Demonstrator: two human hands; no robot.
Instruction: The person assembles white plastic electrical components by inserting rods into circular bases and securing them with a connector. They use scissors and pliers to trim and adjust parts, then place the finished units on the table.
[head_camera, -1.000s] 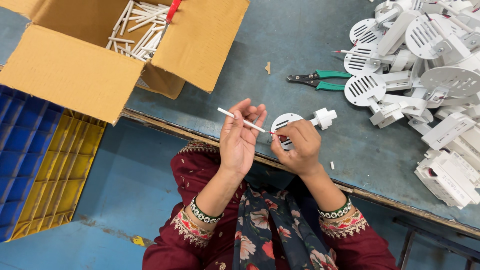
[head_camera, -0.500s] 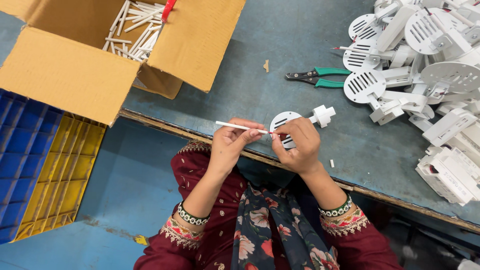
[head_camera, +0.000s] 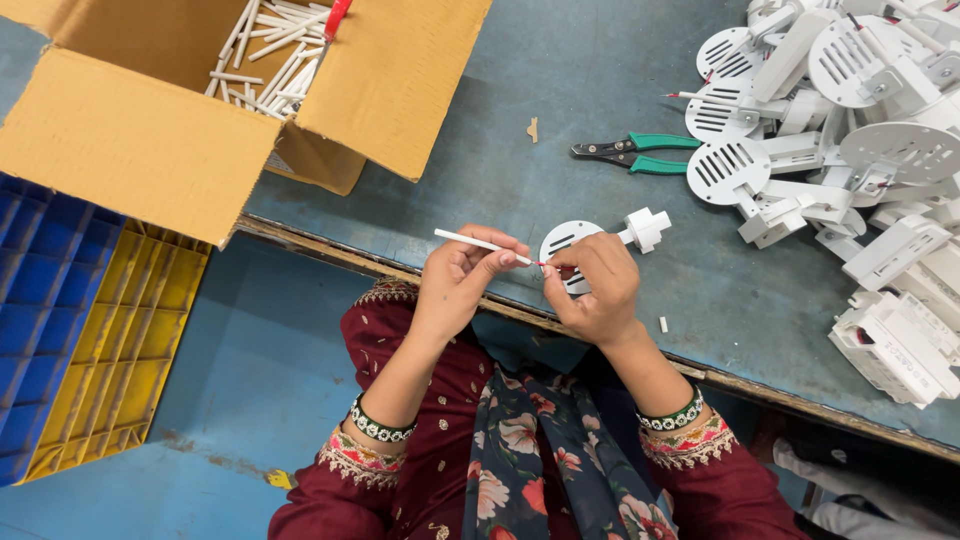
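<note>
Cardboard box (head_camera: 130, 150) of white sticks (head_camera: 265, 55)

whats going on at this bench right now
A person at a blue-grey workbench pinches a thin white tube in the left hand, its red-tipped end meeting a round white slotted plastic part held in the right hand. A pile of similar white parts and green-handled pliers lie on the bench; an open cardboard box holds more tubes.
</note>
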